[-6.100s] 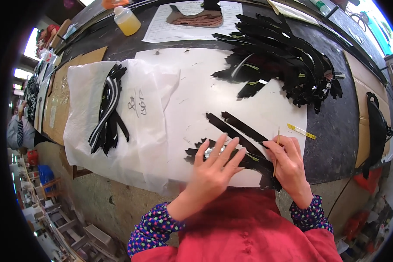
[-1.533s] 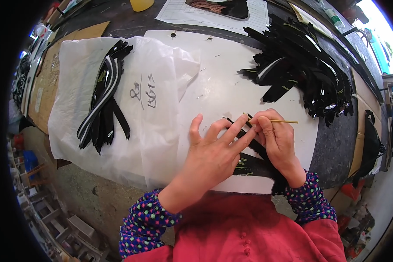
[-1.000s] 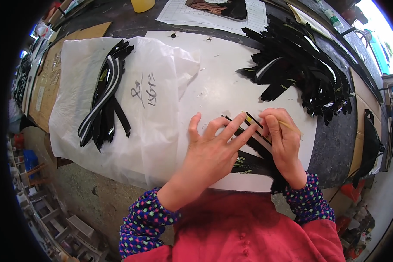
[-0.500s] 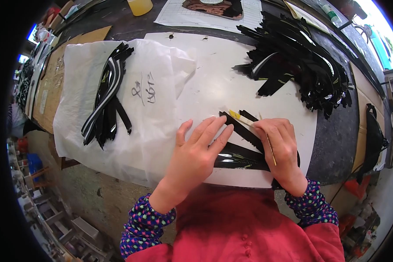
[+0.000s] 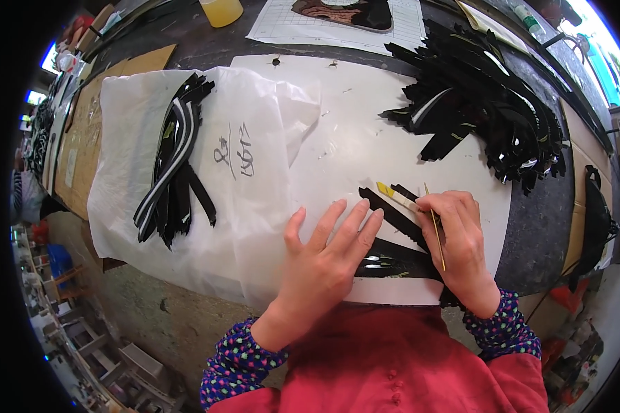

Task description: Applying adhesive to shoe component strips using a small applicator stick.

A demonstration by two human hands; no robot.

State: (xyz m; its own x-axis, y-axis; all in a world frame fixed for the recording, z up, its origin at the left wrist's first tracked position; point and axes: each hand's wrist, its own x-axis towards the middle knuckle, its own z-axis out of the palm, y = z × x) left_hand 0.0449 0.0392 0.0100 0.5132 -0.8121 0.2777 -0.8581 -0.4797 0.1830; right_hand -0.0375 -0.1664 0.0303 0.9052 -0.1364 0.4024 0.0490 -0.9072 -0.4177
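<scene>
My right hand [image 5: 459, 237] is closed round a pale flat tool with a yellow tip [image 5: 395, 195]. A thin brown stick [image 5: 437, 233] is held in the same fingers and crosses the tool. Under the tool, black strips [image 5: 397, 216] lie slanting on a white board [image 5: 351, 117], the yellow tip close to their far ends. My left hand [image 5: 327, 255] rests with fingers spread, the fingertips beside the nearest strip. More glossy black strips [image 5: 401, 258] lie between the hands, partly hidden by them.
A large heap of black strips [image 5: 489, 103] lies at the far right. On white plastic sheeting [image 5: 255, 206] at left is a smaller bundle [image 5: 176, 165]. Behind stand a cup of yellow liquid [image 5: 222, 12] and a gridded sheet with a dark patterned piece [image 5: 348, 12].
The whole view has shifted slightly. My left fingers have drawn back from the strip's far end, and the yellow tip shows more fully. My right hand keeps its hold.
</scene>
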